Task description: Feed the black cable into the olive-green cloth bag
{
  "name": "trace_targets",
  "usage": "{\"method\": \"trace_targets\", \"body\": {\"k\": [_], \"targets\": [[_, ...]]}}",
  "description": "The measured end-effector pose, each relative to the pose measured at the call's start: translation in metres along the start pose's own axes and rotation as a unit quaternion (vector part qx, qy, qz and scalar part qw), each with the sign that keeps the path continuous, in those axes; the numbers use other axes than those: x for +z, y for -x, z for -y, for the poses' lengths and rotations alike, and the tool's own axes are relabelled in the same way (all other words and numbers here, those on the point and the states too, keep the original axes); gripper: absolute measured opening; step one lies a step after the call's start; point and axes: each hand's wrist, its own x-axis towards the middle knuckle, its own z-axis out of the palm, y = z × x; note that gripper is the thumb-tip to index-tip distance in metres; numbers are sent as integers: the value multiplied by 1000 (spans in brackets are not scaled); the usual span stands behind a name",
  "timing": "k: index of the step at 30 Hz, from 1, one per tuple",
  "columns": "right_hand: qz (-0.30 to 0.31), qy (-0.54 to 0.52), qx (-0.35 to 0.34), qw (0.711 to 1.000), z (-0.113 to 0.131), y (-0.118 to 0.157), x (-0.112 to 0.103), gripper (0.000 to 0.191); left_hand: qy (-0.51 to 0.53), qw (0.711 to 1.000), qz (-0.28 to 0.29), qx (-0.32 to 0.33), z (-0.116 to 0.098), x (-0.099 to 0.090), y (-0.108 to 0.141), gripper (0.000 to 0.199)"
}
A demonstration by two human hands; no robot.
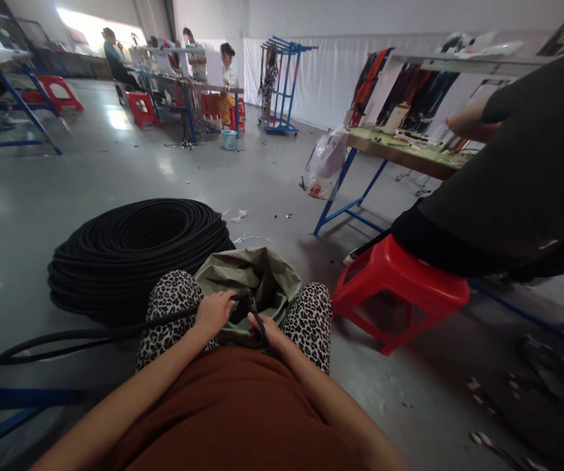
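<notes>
Grey floor (164, 171) carries the black coil (115, 278). From afar I see the left hand (213, 313) clamped on black cord (164, 320) over the green bag (284, 280), the right hand (271, 332) closed around probable scissors (261, 324). Cutting seems the present step; next move calls for steady cord.

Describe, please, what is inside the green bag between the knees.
Inside the bag, its creased walls and shadow show. The left hand, right hand and black cord cover part of its mouth; I cannot see the bottom or anything lying there.

object (261, 323) in right hand (271, 332): kind unclear; green bag (286, 280): base hidden; co-worker (522, 157): cut off
</notes>
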Motion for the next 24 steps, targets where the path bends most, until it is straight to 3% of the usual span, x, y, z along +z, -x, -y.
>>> {"method": "trace_targets", "body": {"k": [13, 24], "targets": [[-6, -5, 18, 1000, 4, 1, 4, 32, -39, 998, 48, 20, -2, 2, 2, 32], [-55, 40, 19, 998, -4, -6, 4, 27, -40, 997, 57, 31, -4, 0, -3, 32]]}}
